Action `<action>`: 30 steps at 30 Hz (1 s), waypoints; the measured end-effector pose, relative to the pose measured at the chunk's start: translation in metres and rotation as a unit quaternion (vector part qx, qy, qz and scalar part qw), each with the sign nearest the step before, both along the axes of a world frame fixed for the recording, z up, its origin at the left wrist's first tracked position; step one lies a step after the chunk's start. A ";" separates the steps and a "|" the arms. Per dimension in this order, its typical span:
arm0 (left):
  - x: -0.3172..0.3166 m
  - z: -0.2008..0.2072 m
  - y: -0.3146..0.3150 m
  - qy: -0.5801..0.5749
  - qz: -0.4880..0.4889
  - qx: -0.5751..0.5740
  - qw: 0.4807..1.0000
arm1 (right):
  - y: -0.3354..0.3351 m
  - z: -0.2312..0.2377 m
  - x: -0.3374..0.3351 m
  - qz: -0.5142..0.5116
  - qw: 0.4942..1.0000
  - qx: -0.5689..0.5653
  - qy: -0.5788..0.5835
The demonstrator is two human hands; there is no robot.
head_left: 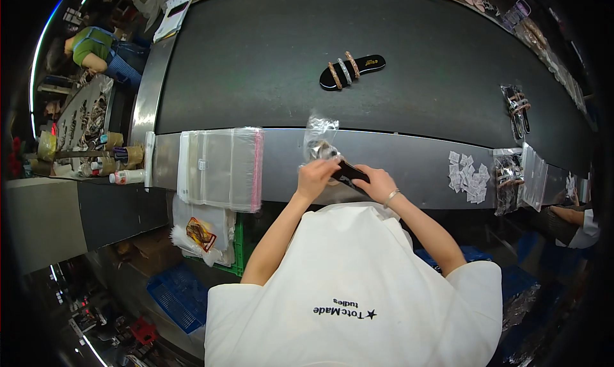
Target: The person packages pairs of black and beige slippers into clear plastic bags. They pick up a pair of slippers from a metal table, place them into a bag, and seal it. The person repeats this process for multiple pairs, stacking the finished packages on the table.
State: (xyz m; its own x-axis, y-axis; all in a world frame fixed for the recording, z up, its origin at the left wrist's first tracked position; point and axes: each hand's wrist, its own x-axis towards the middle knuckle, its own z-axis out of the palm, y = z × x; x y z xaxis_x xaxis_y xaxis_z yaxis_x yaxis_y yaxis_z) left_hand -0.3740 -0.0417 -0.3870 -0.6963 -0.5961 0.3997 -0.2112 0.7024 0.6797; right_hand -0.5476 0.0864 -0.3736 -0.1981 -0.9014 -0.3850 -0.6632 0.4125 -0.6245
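In front of my chest I hold a black flat sandal (349, 174), tilted, its far end in a clear plastic bag (322, 129). My left hand (313, 179) is closed on the bag around the sandal's front part; its fingertips partly hide the strap area. My right hand (380, 184) grips the other end of the sandal, with the thumb along the black sole. On the dark belt beyond lies a single black sandal (369, 63) with glittery gold and silver straps. It touches neither hand.
A stack of clear plastic bags (224, 168) lies left on the metal ledge (409, 151). Small white packets (470, 178) are scattered at right, beside bagged sandals (508, 178). Another bagged pair (515, 111) rests on the belt (256, 60). A person in green (93, 46) works at far left.
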 end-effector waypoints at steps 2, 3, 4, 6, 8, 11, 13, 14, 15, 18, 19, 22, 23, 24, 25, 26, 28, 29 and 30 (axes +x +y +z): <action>-0.002 0.025 0.000 -0.017 -0.057 -0.059 0.996 | -0.012 -0.013 0.011 -0.134 0.977 -0.040 -0.162; -0.003 0.035 0.000 -0.025 -0.086 -0.088 0.992 | -0.019 -0.023 0.016 -0.199 0.948 -0.061 -0.241; -0.004 0.045 0.002 0.018 -0.126 -0.062 0.990 | -0.028 -0.037 0.022 -0.278 0.891 -0.064 -0.354; 0.000 0.056 0.016 0.044 -0.106 -0.006 0.993 | -0.046 -0.018 0.031 -0.367 0.822 -0.066 -0.430; 0.001 0.058 0.033 0.111 -0.072 0.088 0.987 | -0.059 0.001 0.030 -0.404 0.802 -0.075 -0.433; 0.020 0.068 0.040 0.005 0.053 0.455 0.889 | -0.059 -0.011 0.021 -0.379 0.821 -0.181 -0.387; 0.032 0.066 0.021 0.121 0.086 0.510 0.847 | -0.041 -0.017 0.002 -0.371 0.840 -0.150 -0.368; 0.037 0.066 0.012 0.168 0.116 0.533 0.821 | -0.027 -0.038 -0.010 -0.344 0.868 -0.161 -0.321; 0.041 0.066 0.007 0.217 0.148 0.555 0.790 | -0.015 -0.051 -0.017 -0.314 0.894 -0.169 -0.273; 0.047 0.069 0.003 0.215 0.211 0.527 0.795 | 0.011 -0.015 -0.016 -0.181 0.910 -0.142 0.344; 0.044 0.071 0.003 0.217 0.228 0.525 0.791 | 0.006 0.002 -0.014 -0.195 0.939 -0.190 0.209; 0.023 0.071 0.015 0.238 0.263 0.542 0.762 | -0.019 0.054 0.015 -0.182 0.939 -0.239 -0.169; 0.017 0.070 0.018 0.235 0.243 0.567 0.751 | -0.028 0.066 0.028 -0.148 0.930 -0.210 -0.262; 0.012 0.070 0.019 0.233 0.226 0.589 0.740 | -0.038 0.071 0.038 -0.092 0.934 -0.217 -0.268; 0.010 0.069 0.020 0.232 0.211 0.609 0.728 | -0.048 0.081 0.048 -0.071 0.944 -0.219 -0.235; 0.010 0.067 0.021 0.263 0.196 0.642 0.693 | -0.052 0.070 0.052 -0.088 0.943 -0.201 -0.250; 0.015 0.059 0.020 0.333 0.167 0.693 0.617 | -0.056 0.056 0.055 -0.123 0.930 -0.190 -0.288; 0.020 0.059 0.019 0.357 0.158 0.715 0.580 | -0.057 0.047 0.053 -0.128 0.925 -0.167 -0.316; 0.027 0.059 0.018 0.383 0.148 0.733 0.542 | -0.057 0.040 0.049 -0.139 0.930 -0.142 -0.309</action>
State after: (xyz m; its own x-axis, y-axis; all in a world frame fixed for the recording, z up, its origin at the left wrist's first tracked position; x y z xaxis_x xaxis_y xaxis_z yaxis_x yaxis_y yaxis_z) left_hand -0.3473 -0.0236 -0.3280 -0.4476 -0.7038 -0.5517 0.5713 -0.6996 0.4290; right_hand -0.4985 0.0294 -0.3334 -0.2591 -0.9311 -0.2566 -0.0334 0.2741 -0.9611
